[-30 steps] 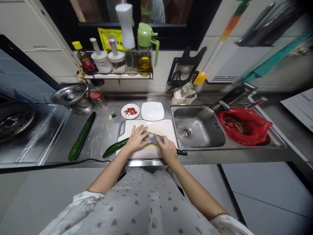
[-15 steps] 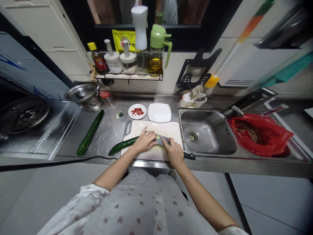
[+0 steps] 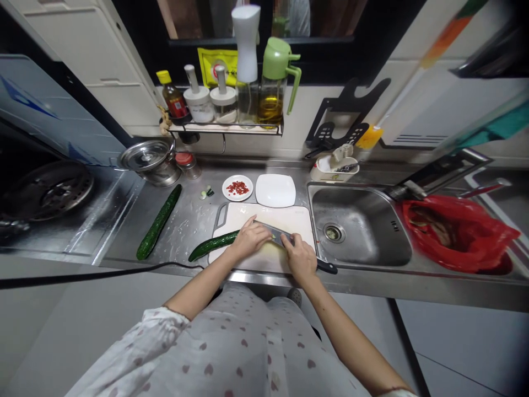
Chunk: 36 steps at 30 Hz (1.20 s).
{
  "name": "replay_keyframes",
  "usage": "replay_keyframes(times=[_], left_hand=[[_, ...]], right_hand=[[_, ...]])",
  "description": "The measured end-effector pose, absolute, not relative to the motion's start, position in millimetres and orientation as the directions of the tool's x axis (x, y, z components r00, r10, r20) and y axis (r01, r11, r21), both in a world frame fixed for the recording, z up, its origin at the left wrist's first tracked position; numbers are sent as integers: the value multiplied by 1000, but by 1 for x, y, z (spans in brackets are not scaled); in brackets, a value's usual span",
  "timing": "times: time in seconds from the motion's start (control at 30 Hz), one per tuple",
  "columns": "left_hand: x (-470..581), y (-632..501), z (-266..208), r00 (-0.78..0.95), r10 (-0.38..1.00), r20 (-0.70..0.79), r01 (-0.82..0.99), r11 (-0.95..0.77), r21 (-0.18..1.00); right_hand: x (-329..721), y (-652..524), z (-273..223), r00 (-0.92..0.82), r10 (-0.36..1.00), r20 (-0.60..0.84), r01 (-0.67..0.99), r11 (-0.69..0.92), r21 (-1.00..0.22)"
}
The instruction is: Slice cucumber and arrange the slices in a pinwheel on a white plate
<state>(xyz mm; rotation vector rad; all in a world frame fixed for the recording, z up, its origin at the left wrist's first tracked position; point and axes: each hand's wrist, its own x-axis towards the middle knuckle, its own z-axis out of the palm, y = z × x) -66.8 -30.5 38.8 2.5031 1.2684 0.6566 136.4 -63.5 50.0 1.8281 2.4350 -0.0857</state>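
My left hand (image 3: 253, 238) is closed over the right part of a dark green cucumber (image 3: 214, 245), whose far end sticks out to the left past the cutting board. My right hand (image 3: 301, 257) grips a kitchen knife (image 3: 266, 226); its black handle end shows beyond my palm. The blade lies across the white cutting board (image 3: 248, 266), close against the fingers of my left hand. A bit of pale green cucumber shows at the blade; the cut end itself is mostly hidden by my fingers. A second, whole cucumber (image 3: 160, 220) lies on the counter to the left.
Behind the board stand a small plate of chopped red pieces (image 3: 237, 188) and a white square plate (image 3: 275, 190). Cucumber end scraps (image 3: 206, 192) lie left of them. To the right are the sink (image 3: 363, 242) and a red plastic bag (image 3: 458, 237). A stove pan (image 3: 53, 190) sits far left.
The whole view has shifted slightly, so things sit a little farther right. The knife blade has turned, and the round cucumber slice seen on it before now shows only as a sliver.
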Motion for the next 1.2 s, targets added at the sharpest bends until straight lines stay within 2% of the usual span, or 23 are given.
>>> replay_keyframes(times=[0.07,0.13,0.23,0.33,0.43,0.67,0.93,1.2], left_hand=[[-66,-28,39,355,892,280,738,-451,502],[-69,-22,37,115,964,242,764,-241,598],[-83,-9,30,-209,975,69,712,103,695],[-103,7,20,-417,902,-114,626,376,683],[-119,19,11,-524,830,-194,579,514,633],[-128,39,0,-581,796,-166,619,566,545],[-132,47,-4,-520,847,-111,757,517,400],[-131,46,-4,-492,866,-89,806,492,329]], right_hand=[[140,-61,49,-254,962,-104,966,257,15],[144,-59,48,-220,971,-97,975,223,17],[152,-56,46,-170,981,-94,985,173,20],[158,-55,45,-144,984,-100,989,147,16],[160,-55,44,-126,986,-110,992,129,13],[158,-55,44,-102,981,-163,995,103,-5],[158,-55,44,-94,981,-168,996,94,-7],[159,-55,42,-73,987,-147,997,71,-16]])
